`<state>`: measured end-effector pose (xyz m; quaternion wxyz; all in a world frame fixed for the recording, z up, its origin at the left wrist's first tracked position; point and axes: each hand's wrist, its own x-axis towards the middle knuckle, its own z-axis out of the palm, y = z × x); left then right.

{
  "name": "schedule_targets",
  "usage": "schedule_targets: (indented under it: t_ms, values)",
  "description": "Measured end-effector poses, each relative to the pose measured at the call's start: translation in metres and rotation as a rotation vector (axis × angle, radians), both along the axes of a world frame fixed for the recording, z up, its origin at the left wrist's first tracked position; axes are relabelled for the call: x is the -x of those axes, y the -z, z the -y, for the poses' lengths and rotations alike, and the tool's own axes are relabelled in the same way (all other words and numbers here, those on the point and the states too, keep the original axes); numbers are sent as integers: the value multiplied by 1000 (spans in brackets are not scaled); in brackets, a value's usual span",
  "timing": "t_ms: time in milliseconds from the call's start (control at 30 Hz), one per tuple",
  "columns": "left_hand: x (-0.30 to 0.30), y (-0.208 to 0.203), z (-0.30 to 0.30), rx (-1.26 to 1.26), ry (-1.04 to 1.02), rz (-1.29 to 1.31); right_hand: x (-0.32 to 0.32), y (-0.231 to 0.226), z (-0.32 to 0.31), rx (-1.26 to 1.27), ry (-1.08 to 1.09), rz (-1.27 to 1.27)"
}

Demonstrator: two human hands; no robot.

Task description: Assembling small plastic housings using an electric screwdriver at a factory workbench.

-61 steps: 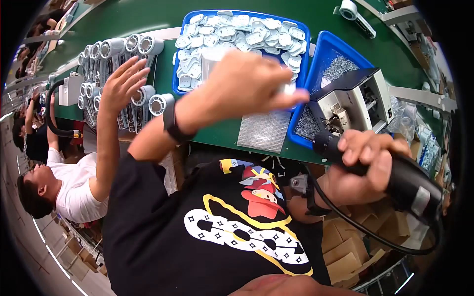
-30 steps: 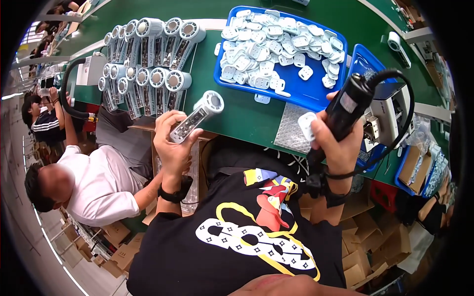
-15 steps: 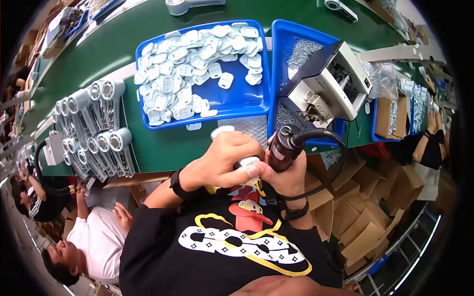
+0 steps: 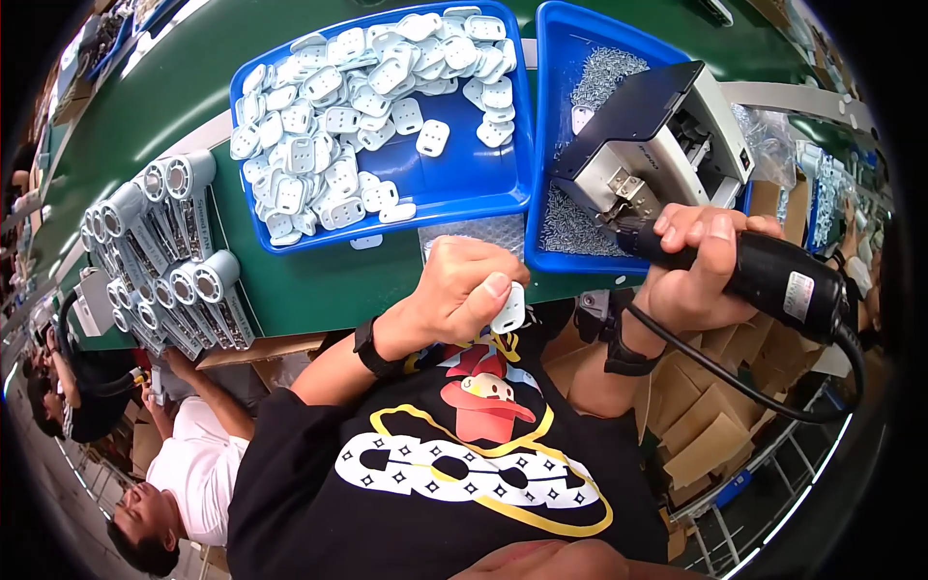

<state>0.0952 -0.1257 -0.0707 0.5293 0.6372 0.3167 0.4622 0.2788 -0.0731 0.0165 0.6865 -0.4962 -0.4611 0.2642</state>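
Note:
In my closed left hand (image 4: 454, 290) is a small pale plastic plate (image 4: 510, 311) with rounded corners, sticking out past the thumb in front of my shirt. My right hand (image 4: 701, 275) is wrapped round a black corded electric screwdriver (image 4: 788, 275), which lies nearly level. Its front end meets the metal outlet of a boxy screw feeder (image 4: 628, 126); whether a screw is on the bit cannot be made out. Loose screws (image 4: 580, 227) surround the feeder in a blue tray (image 4: 580, 263). Many similar pale plates (image 4: 338, 121) fill a larger blue tray (image 4: 459, 188) to its left.
Pale round-headed devices with handles (image 4: 174, 261) stand in rows on the green table (image 4: 319, 300) at the left. Bubble wrap (image 4: 469, 232) lies below the plate tray. A person in a white shirt (image 4: 203, 474) sits at lower left. Cardboard boxes (image 4: 715, 416) are at lower right.
My right hand has carried the screwdriver away from my left hand, up and right to the feeder, tipping it level. The plate in my left hand is now more exposed.

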Motion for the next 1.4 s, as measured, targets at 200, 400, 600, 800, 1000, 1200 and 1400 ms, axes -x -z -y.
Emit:
schedule_targets:
  t_ms: [200, 400, 600, 800, 1000, 1200, 1400]
  values:
    - [-1, -3, 4, -5, 8, -16, 17, -54, 65, -158, -371, -279]
    - [-4, 3, 0, -39, -49, -34, 28, -59, 55, -107, -543, -178]
    - [-2, 1, -4, -19, 76, -122, 26, -52, 49, -82, -603, -158]
    - [-3, -1, -2, -37, 49, -128, 24, -49, 54, -88, -633, -123]
    - [-4, 4, 0, -19, -13, -49, 23, -37, 46, -263, -248, -133]
    - [-11, 1, 1, -12, -18, -1, -9, 2, -8, -96, 75, 158]
    - [-8, 5, -1, -15, -24, -29, 11, -44, 49, -75, -304, -182]
